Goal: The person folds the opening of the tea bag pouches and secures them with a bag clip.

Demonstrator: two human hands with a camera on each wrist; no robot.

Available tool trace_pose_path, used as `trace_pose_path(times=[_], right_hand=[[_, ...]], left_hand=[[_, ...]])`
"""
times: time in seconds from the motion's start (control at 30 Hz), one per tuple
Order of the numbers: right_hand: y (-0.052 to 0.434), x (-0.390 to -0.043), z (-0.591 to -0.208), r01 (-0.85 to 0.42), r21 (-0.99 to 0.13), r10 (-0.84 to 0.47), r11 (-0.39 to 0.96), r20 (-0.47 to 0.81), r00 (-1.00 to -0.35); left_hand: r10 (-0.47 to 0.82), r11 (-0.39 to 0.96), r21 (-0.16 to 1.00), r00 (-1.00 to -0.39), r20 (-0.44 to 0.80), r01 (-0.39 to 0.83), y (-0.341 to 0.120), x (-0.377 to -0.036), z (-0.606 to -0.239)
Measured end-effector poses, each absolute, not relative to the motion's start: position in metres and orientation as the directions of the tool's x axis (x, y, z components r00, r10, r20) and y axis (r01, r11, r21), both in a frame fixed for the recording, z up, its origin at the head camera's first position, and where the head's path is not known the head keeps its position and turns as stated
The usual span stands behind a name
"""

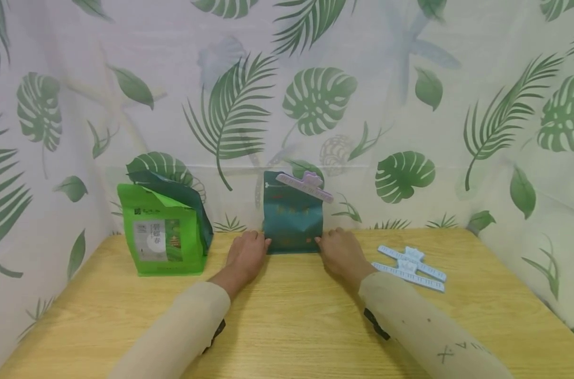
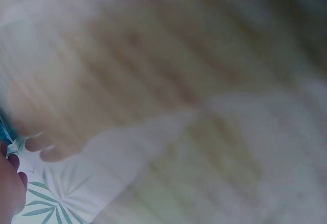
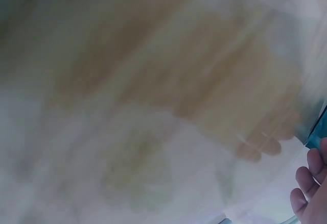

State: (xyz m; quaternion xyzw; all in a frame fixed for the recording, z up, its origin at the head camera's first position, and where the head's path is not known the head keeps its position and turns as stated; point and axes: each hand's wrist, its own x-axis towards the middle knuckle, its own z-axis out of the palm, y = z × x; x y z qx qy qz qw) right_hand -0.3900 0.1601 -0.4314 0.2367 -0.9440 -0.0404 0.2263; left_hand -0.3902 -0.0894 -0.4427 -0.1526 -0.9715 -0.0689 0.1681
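Observation:
A dark teal tea bag [image 1: 294, 223] stands upright at the back of the table. Across its top right corner sits a tilted lilac sealing clip [image 1: 306, 187]. My left hand [image 1: 247, 255] holds the bag's lower left side, thumb at the front edge. At the lower right side, my right hand [image 1: 342, 253] grips it the same way. Most of the other fingers are hidden in the head view. Curled fingertips of the left hand [image 2: 11, 188] show in the left wrist view, and those of the right hand [image 3: 310, 183] in the right wrist view, beside slivers of teal.
To the left stands a bright green tea bag [image 1: 159, 210], with a second dark teal bag [image 1: 203, 216] behind it. Two light blue sealing clips, one farther back [image 1: 412, 256] and one nearer [image 1: 410, 276], lie right of my right hand. A leaf-print cloth [image 1: 344, 42] hangs behind the table.

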Motion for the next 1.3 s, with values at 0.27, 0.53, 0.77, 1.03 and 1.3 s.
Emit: trace_pose_path(times=[0.27, 0.53, 0.77, 1.03, 1.3], right_hand=[[0.155, -0.39, -0.426, -0.401, 0.17, -0.435, 0.9, 0.365, -0.823], [0.155, -0.391, -0.424, -0.399, 0.17, -0.434, 0.901, 0.368, -0.823], [0.155, -0.389, -0.428, -0.427, 0.083, -0.418, 0.9, 0.435, -0.797], [0.142, -0.378, -0.43, -0.486, 0.051, -0.449, 0.872, 0.477, -0.755], [0.125, -0.363, -0.429, -0.525, 0.147, -0.526, 0.838, 0.474, -0.707]], left_hand=[[0.267, 0.949, 0.065, -0.894, 0.36, 0.309, -0.088, -0.392, -0.443], [0.247, 0.953, 0.081, -0.902, 0.354, 0.293, -0.085, -0.389, -0.438], [0.207, 0.963, 0.106, -0.935, 0.289, 0.246, -0.085, -0.388, -0.437], [0.179, 0.975, 0.079, -0.942, 0.283, 0.209, -0.101, -0.373, -0.437], [0.182, 0.979, 0.032, -0.93, 0.321, 0.202, -0.119, -0.355, -0.436]])
